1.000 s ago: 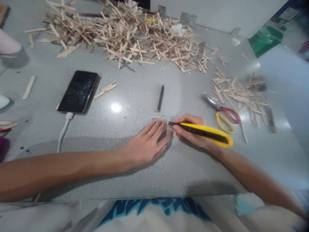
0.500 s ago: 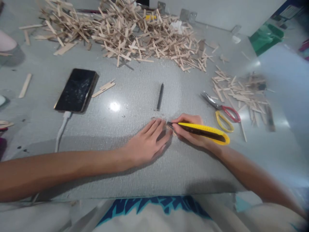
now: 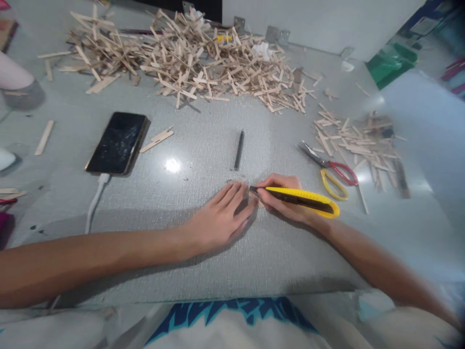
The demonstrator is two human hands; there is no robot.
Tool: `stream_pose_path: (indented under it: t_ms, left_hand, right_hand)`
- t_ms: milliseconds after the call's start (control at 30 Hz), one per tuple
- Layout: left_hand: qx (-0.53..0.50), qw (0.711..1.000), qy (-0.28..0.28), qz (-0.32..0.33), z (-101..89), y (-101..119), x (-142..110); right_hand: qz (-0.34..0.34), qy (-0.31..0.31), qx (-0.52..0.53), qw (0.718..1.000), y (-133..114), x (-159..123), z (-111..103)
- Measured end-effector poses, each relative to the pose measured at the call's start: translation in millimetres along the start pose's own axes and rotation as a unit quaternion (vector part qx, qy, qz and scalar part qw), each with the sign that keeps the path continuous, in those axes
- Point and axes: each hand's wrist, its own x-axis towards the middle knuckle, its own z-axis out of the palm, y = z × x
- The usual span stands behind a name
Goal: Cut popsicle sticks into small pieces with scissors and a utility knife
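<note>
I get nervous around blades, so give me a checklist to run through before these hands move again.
1. Yellow cutter held in the right hand: ok.
2. Left hand resting on the table: ok, palm down.
3. Left fingers well away from the blade: not ok, they are right beside it.
4. Small wooden piece firmly held: cannot tell, mostly hidden.
5. Scissors clear of both hands: ok, lying apart on the right.
6. Phone clear of both hands: ok.
</note>
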Motion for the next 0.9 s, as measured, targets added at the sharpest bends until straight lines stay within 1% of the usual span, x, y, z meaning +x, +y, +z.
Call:
stream_pose_path:
  t_ms: [200,300,400,500,733,900]
  left_hand:
    - [-0.016,1.0,-0.004,-0.014,4.5,0,-3]
    - [-0.029,0.999,-0.015,-0.012,2.3,-1,-2]
    - [-0.042,0.999,-0.03,-0.007,-0.7,-2,0]
    - [-0.059,0.997,-0.049,-0.003,-2.1,-4,3]
    - [-0.039,0.996,-0.076,0.002,-5.4,-4,7]
    - [-0.051,0.993,-0.109,0.007,-10.4,-5,6]
  right_hand:
    - [-0.026,0.009,-0.044,0.999,-9,2,0]
    - [-0.065,0.014,-0.071,0.995,-8,4,2]
    - [-0.082,0.005,-0.089,0.993,-6,6,3]
    - [-0.098,0.004,-0.082,0.992,-5,7,4]
    - [-0.094,-0.003,-0.089,0.992,-2,7,5]
    - [-0.093,0.0,-0.085,0.992,1,6,4]
